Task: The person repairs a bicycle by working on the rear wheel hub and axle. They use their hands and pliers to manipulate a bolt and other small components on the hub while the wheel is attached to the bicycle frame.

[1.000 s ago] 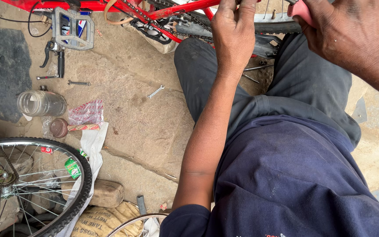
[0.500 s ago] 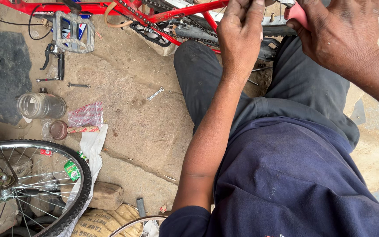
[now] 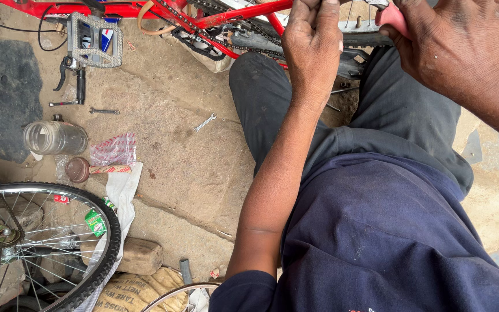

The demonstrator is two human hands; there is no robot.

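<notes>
Working at the rear of the red frame (image 3: 226, 16), we have both hands up at the top edge of the view, where the chain (image 3: 244, 43) runs back toward the wheel (image 3: 365, 39). Our left hand (image 3: 313, 49) is curled narrow, fingertips pinched on something small at the wheel rim or a spoke; the view cuts it off, so we cannot tell just what it grips. Our right hand (image 3: 451, 49) is closed round a pink handle (image 3: 392, 18), probably a tool set against the same spot. We judge the step to be adjusting or fastening at the rear wheel, with one hand steadying and the other turning. Such a move calls for a firm hold on the left and a square seat for the tool. A spanner (image 3: 205, 122) lies on the floor (image 3: 174, 162), well apart from both hands.
</notes>
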